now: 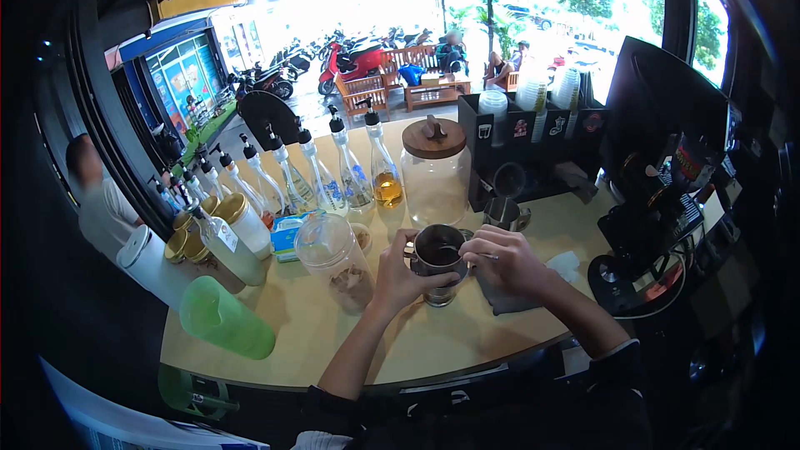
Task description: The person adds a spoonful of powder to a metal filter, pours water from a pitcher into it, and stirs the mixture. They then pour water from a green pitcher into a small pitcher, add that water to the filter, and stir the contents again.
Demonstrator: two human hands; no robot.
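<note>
My left hand (398,273) is wrapped round a metal pitcher (440,279), which stands upright at the front of the counter. My right hand (510,258) is closed at the pitcher's rim, pinching a thin spoon (483,255) whose lower end is hidden inside. Dark shadow fills the pitcher's mouth. Left of it is a tall clear jar (327,242) with brown powder low inside. Just behind my right hand sits a second metal pitcher (502,212). A dark folded cloth (510,298) lies under my right wrist.
Several pump bottles (360,192) line the back beside a glass jar with a wooden lid (435,179). A green pitcher (223,321) stands front left, near lidded canisters (242,225). A black cup rack (533,146) and a monitor (667,108) are to the right. A person (104,200) is at far left.
</note>
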